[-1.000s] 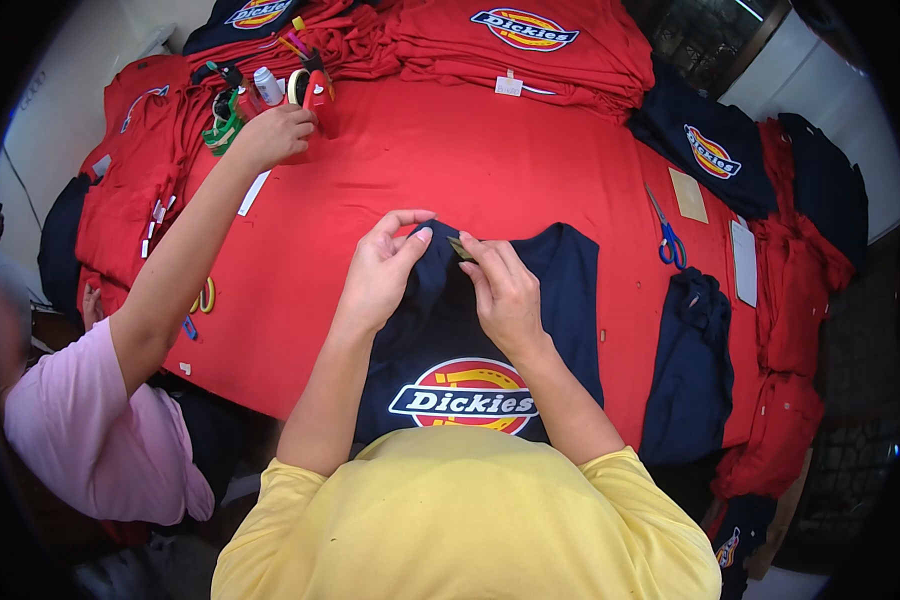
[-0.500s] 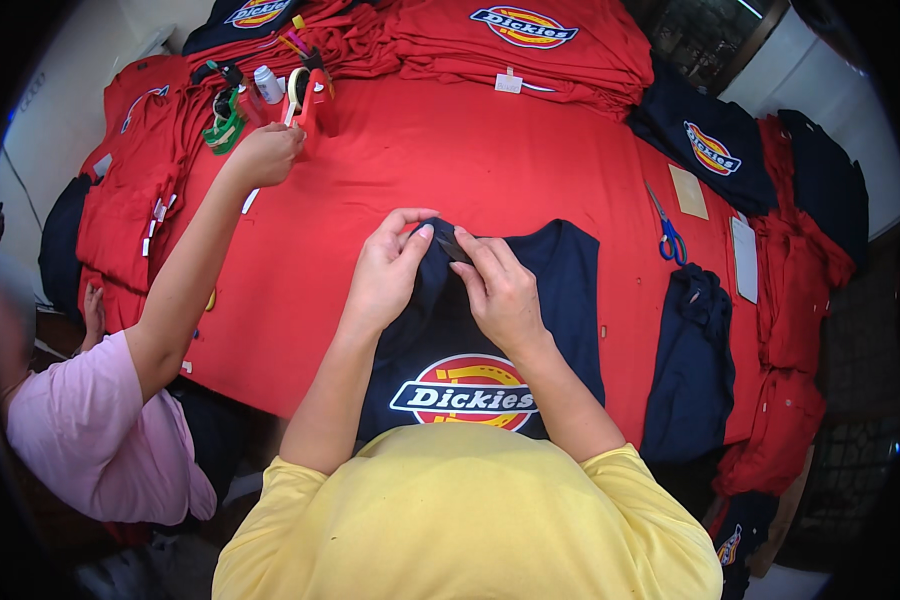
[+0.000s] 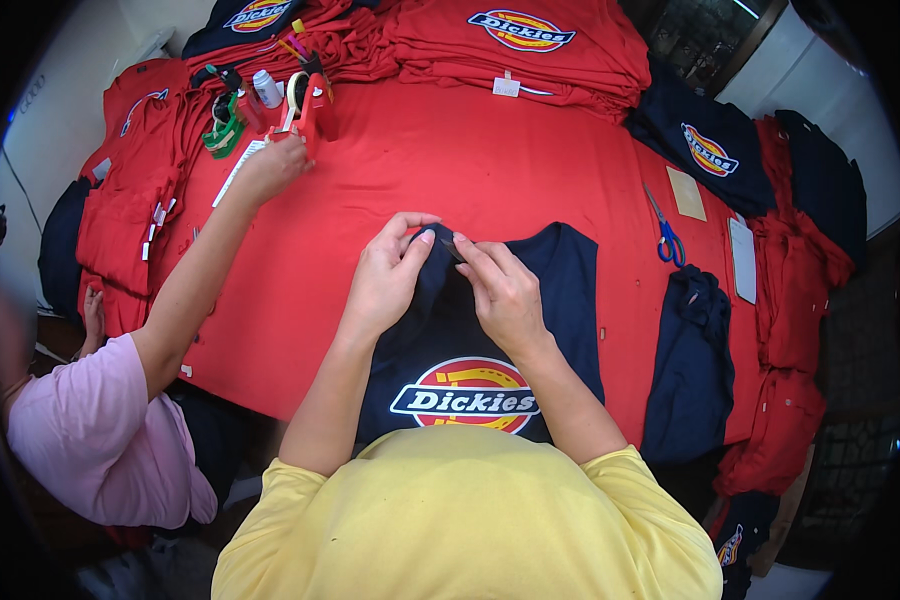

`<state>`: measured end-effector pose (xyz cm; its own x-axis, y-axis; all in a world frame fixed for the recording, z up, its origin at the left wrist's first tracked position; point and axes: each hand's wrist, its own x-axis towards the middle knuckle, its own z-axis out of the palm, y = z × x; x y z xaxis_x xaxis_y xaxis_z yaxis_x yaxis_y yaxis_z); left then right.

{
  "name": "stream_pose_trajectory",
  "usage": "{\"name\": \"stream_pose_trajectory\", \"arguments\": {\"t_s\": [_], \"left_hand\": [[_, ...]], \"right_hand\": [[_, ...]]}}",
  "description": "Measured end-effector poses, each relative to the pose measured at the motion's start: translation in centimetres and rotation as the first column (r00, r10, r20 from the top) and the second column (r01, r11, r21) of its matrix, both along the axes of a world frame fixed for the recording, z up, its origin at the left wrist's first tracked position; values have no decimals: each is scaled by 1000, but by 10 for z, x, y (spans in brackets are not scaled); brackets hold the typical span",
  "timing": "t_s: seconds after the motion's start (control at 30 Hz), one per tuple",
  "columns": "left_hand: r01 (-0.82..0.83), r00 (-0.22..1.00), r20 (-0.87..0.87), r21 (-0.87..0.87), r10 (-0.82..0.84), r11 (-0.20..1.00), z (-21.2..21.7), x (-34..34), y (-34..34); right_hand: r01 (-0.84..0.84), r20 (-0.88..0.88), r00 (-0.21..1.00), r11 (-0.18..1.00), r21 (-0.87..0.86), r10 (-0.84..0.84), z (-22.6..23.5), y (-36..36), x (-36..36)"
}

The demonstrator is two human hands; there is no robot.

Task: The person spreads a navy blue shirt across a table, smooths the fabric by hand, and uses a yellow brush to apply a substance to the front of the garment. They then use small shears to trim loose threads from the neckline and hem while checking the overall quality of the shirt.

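Observation:
A navy garment (image 3: 565, 300) with a red, yellow and white oval print lies before me on the red cloth. My left hand (image 3: 388, 275) pinches its upper edge between thumb and fingers, lifting the fabric slightly. Just to the right, my right hand (image 3: 502, 285) is closed around a small dark flat tool (image 3: 453, 249), whose tip meets the pinched edge. Most of that tool is hidden by my fingers, so its exact kind is unclear. Both forearms come up over the garment's lower part.
At left, a co-worker's hand (image 3: 278, 165) reaches by a red tape dispenser (image 3: 298, 110); a green dispenser (image 3: 222, 128) stands beside it. Blue-handled scissors (image 3: 670, 243) and a crumpled navy piece (image 3: 688, 370) lie right. Folded red garments (image 3: 530, 70) are stacked behind.
The co-worker's hand has moved slightly down and nearer, below the tape dispenser, and a white strip shows beside it. My hands stay at the same edge with only slight finger shifts.

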<state>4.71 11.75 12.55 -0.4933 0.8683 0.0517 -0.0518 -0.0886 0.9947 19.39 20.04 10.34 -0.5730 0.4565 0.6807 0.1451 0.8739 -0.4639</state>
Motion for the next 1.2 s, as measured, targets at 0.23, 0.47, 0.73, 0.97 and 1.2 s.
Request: {"name": "stream_pose_trajectory", "arguments": {"t_s": [0.23,0.47,0.73,0.97,1.2], "left_hand": [[-48,985,-166,-8,46,999,-23,-18,8],[-144,264,-958,76,113,987,-47,-76,49],[-304,295,-952,-12,83,953,-118,-128,76],[-371,869,-352,4,349,929,-117,-155,34],[-223,944,-323,-452,74,864,-87,-75,-163]], "right_hand": [[149,10,988,948,-282,-152,1,51,25],[540,549,753,817,-202,-362,-37,154,91],[624,399,659,760,181,-637,-93,165,91],[667,543,623,745,6,-563,-71,170,89],[228,476,862,972,-60,-172,-36,117,3]]}}
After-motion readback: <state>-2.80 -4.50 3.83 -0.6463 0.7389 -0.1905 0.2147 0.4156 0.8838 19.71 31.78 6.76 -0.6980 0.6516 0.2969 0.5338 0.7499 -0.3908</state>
